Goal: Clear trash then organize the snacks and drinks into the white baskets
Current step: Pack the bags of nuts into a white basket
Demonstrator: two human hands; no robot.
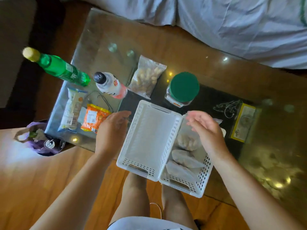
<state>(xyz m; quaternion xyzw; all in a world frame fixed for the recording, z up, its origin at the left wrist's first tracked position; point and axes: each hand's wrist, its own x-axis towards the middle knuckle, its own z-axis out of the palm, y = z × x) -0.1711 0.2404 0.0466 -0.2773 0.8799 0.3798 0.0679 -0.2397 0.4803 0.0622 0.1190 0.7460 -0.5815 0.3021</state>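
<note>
A home, likely a bedroom or living room: a glass-topped coffee table (207, 67) stands on wood flooring (33, 188), with rumpled pale bedding (240, 22) across the upper right and packaged snacks (147, 77) laid out.

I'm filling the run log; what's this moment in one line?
stage: sorting | left basket: empty | right basket: packets | left hand: open | right hand: open | bottles: on table

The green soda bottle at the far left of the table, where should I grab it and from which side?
Judging by its pose, grip the green soda bottle around its body below the yellow cap, coming from its right with the left hand. It stands upright at the table's left end, and the white bottle crowds its base, so take it higher up.
</note>
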